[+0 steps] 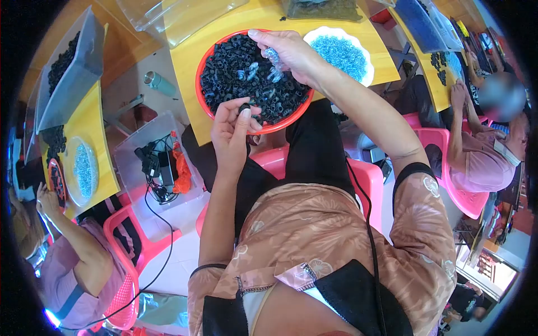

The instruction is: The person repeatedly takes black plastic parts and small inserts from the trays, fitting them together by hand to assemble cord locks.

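Between the fingertips of my left hand (231, 127) is a small black part (245, 107), held over the near edge of a red basin (280, 126). Short, hollow black pieces (224, 70) fill that basin. My right hand (291, 55) is curled above the basin's far right side, with several small clear-bluish pieces (272, 55) held in its fingers. A few more clear pieces (252, 70) lie on top of the black ones. Beside my right wrist, a white scalloped dish (367, 70) holds a heap of similar clear-blue pieces (339, 53).
The basin and dish sit on a yellow table (188, 61). A clear bin (199, 185) with cables stands on the floor at left, near a green flask (159, 83). Co-workers sit at yellow tables on the left (106, 140) and right (431, 84). Pink chairs (476, 196) stand around.
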Tool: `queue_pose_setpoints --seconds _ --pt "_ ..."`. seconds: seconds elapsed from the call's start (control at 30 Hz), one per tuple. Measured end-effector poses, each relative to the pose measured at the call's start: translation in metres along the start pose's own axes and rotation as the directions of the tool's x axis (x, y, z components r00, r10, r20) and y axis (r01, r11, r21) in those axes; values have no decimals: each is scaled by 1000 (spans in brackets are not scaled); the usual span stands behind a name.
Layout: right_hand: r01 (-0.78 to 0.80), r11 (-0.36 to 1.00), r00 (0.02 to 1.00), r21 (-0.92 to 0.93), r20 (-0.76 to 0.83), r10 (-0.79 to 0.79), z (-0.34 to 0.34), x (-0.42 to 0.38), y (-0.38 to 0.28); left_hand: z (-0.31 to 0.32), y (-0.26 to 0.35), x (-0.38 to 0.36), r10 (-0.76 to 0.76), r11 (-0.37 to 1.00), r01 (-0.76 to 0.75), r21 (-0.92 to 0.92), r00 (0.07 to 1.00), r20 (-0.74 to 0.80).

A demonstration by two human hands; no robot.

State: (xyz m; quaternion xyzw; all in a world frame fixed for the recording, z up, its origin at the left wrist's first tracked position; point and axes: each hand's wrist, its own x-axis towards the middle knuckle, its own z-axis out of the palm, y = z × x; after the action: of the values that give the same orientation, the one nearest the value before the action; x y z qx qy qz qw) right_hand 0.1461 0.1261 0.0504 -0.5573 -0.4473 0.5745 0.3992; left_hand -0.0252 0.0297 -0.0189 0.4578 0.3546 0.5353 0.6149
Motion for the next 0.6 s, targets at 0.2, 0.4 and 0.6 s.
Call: queue_pose_setpoints --seconds 0.2,0.4,0.6 --pt "39 992 999 -121 -6 -40 8 6 8 -1 -2 1 -12 999 12 -38 1000 -2" --pt "134 981 983 -137 147 -113 -1 6 1 0 0 0 -21 999 20 -36 1000 -10" --pt "369 837 930 -404 169 -328 -29 8 14 1 0 1 -6 999 5 -35 1000 -21"
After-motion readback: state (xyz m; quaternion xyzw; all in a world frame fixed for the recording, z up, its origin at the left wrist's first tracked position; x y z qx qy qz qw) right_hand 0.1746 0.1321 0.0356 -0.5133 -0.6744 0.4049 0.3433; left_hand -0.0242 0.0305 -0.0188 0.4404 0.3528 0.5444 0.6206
